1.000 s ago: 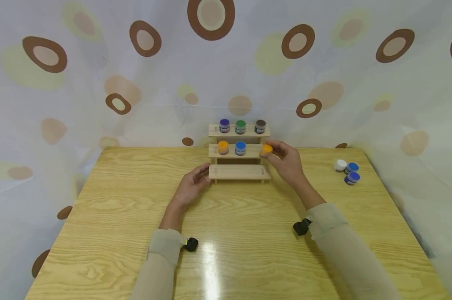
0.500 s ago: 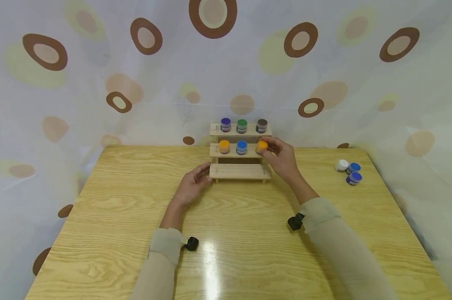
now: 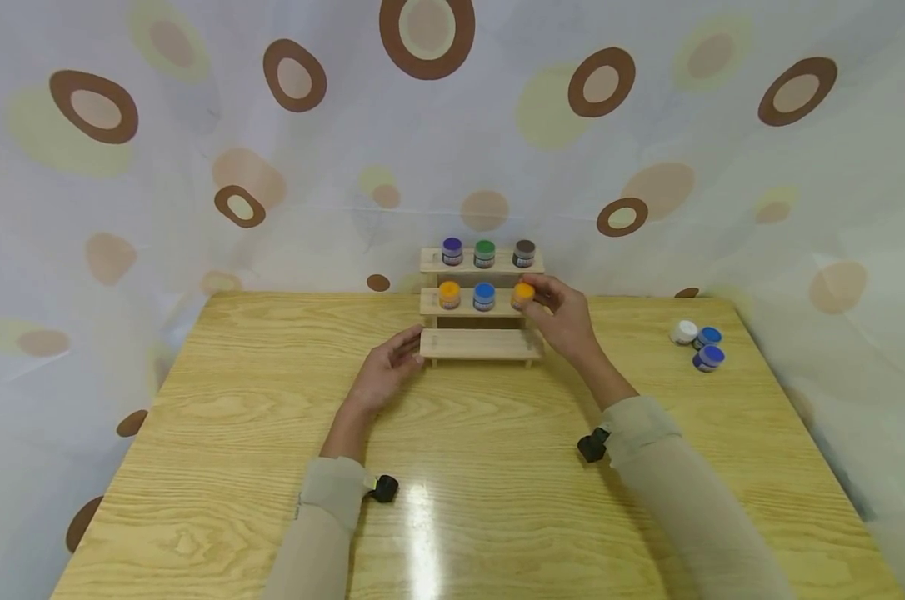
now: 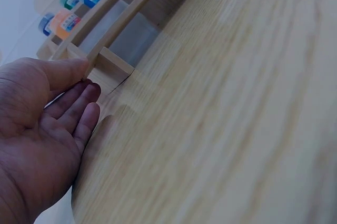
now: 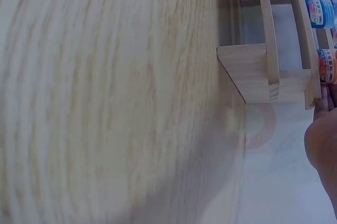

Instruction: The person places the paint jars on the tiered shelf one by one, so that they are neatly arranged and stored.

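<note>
A three-tier wooden display rack [image 3: 482, 343] stands at the back of the table. My right hand [image 3: 565, 321] pinches a small paint jar with an orange lid [image 3: 523, 293] at the right end of the middle shelf; the jar is upright, at shelf level. In the right wrist view, fingers sit behind the orange jar [image 5: 327, 67]. My left hand [image 3: 383, 371] holds the left end of the lowest shelf, thumb at its front corner. Also on the middle shelf are another orange-lidded jar [image 3: 448, 294] and a blue jar [image 3: 484, 296].
On the top shelf stand purple [image 3: 452, 251], green [image 3: 485, 253] and brown [image 3: 523, 252] jars. Toward the table's right side, a white jar [image 3: 684, 332], a blue jar [image 3: 707, 337] and a purple-blue jar [image 3: 709, 358] cluster together. A patterned curtain hangs behind the table.
My right hand has moved slightly left with the orange jar, bringing it upright onto the right end of the middle shelf. The left hand has stayed at the rack's left end.
</note>
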### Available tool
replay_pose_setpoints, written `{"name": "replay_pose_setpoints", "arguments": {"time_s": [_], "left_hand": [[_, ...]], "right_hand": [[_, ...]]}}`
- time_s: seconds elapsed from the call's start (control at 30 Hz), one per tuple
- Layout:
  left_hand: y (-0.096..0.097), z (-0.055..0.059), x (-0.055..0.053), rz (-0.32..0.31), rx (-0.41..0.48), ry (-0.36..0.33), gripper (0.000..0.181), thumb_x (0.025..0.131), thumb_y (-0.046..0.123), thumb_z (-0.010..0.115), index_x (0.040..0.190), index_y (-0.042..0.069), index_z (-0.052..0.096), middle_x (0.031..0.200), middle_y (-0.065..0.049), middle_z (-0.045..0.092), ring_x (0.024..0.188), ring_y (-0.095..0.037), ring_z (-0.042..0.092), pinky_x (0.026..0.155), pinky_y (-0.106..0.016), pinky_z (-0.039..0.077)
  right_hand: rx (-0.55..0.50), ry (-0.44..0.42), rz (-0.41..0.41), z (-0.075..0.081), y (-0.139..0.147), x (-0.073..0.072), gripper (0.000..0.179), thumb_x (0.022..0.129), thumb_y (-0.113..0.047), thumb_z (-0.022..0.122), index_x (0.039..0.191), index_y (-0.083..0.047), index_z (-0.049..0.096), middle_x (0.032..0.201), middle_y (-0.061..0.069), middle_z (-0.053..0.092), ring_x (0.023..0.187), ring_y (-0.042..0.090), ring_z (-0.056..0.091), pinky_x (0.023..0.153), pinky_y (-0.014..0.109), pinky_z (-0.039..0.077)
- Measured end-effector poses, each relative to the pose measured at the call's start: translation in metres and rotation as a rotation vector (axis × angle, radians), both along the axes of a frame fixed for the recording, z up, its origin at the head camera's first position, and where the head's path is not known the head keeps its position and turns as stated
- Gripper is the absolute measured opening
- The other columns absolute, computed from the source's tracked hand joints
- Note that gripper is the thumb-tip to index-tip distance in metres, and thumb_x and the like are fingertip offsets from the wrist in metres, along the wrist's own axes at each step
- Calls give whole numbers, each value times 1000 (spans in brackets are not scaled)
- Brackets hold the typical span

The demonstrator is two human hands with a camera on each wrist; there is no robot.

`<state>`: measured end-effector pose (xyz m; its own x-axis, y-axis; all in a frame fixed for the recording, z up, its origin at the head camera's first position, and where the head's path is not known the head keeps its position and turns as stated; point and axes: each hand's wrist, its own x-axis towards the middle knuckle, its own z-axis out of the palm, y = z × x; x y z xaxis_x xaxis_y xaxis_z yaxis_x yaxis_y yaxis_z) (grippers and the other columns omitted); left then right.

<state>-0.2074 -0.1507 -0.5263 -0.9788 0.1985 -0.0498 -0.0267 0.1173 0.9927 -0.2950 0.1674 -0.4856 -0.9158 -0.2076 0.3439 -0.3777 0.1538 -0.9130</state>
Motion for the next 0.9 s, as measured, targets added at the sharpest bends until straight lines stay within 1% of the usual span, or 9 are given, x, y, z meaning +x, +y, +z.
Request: {"name": "replay_pose_setpoints", "arguments": {"time_s": [0.1,0.23,0.33,0.4,0.47,0.6,0.77,0.9], "left_hand": [[2,-2,0,-3,7,5,59,108,9,62,163,12,41,163,-9,47,152,-23,43,126,-40,35],[3,-1,0,-4,1,15,59,108,9,62,163,11,42,162,-9,48,151,-23,43,126,-40,36],[3,0,0,-7,-2,28,58,108,8,62,162,10,42,162,-10,48,151,-24,43,125,-40,37],[2,0,-1,-7,-2,32,58,108,8,62,162,10,42,162,-10,48,151,-24,43,125,-40,37],[2,0,0,-9,-4,28,58,108,8,62,163,10,42,162,-10,47,151,-23,43,125,-39,37],[1,1,1,-8,-9,13,58,108,10,62,163,11,41,163,-8,47,151,-21,43,125,-37,36],[0,1,3,-3,1,17,59,108,10,62,163,11,41,163,-9,46,152,-23,42,126,-39,35],[-1,0,2,-6,5,15,58,108,11,62,163,12,41,164,-8,46,152,-23,42,126,-39,35]], "right_hand": [[-1,-3,1,-1,3,2,40,100,-2,71,140,4,64,142,21,62,130,32,61,110,29,52],[-29,-8,7,-2,7,5,44,99,5,69,142,10,59,145,28,57,131,35,59,116,39,49],[-47,-4,5,-3,10,7,45,99,8,67,142,12,57,146,29,56,133,37,57,117,45,46],[-51,-4,3,-5,13,8,45,99,8,66,143,11,57,147,28,56,135,38,56,118,44,46],[-59,-12,-7,-7,16,11,46,99,6,67,144,8,58,147,26,57,136,39,56,117,40,47],[-90,-42,-26,-11,26,19,45,99,4,68,143,8,58,144,27,58,137,42,55,115,31,48],[-85,-68,-43,-17,41,26,45,101,0,70,143,8,58,145,28,57,137,41,55,114,31,49],[-74,-95,-57,-23,55,31,46,101,1,69,144,10,56,147,31,54,138,41,54,113,31,49]]}}
